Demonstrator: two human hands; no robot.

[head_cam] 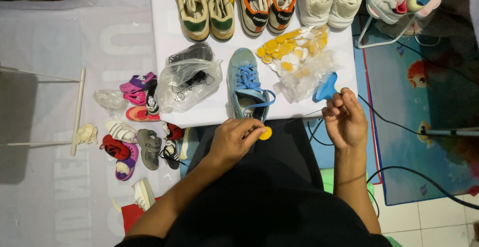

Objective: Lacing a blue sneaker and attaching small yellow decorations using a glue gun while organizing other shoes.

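Step in hand: threading a thin dark string [299, 117] through a small yellow disc [265, 134]; judged from how the two hands face each other across the strand.
Left hand [234, 140]: grip closed to a pinch, fingertips curled down on the yellow disc at the near edge of the white tabletop [164, 27]; nothing else held.
Right hand [345, 117]: grip closed, thumb against forefingers, apparently nipping the far end of the string; whether a needle is in it cannot be told, too small.
String: runs nearly taut from the right grip across to the disc in the left grip.
Yellow disc: at the left fingertips, just below the heel of the blue sneaker [247, 85], above the black-clad lap.
Doing it well: keep the strand taut and short between the two grips, hold the disc flat and still by its rim so the hole stays free, feed with the right hand only.
Beside the right grip: a blue plastic piece [327, 88], touching or nearly touching the knuckles; beyond it a clear bag of yellow and white discs [294, 52].
Beyond the left grip: a clear bag with dark contents [188, 77].
Far edge of tabletop: a row of sneakers [269, 2].
Left of the left grip, on the floor: small children's shoes [142, 127].
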